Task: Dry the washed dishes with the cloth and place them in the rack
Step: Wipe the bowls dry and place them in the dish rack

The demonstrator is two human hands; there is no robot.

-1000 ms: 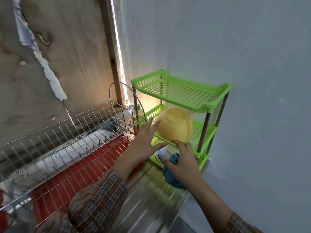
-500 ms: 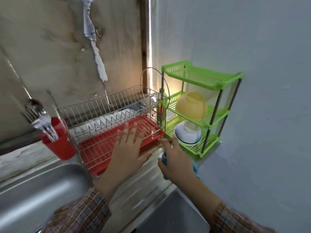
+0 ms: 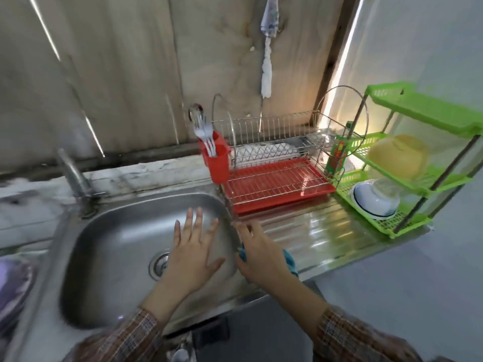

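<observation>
- So, one smooth steel sink (image 3: 104,231), rounded corners.
- One wire rack (image 3: 277,142) over a red plastic tray (image 3: 277,178).
- One green slotted shelf (image 3: 423,111): yellow bowl (image 3: 397,155) middle tier, white bowl (image 3: 373,202) bottom.
- Left hand (image 3: 194,254) over the basin, fingers spread.
- Right hand (image 3: 261,252) clutching blue cloth (image 3: 290,261) at sink's edge.

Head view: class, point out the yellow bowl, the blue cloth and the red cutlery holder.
yellow bowl (image 3: 397,156), head view, middle of its upturned side.
blue cloth (image 3: 290,263), head view, the fold showing at its right end.
red cutlery holder (image 3: 218,164), head view, its front wall.
</observation>
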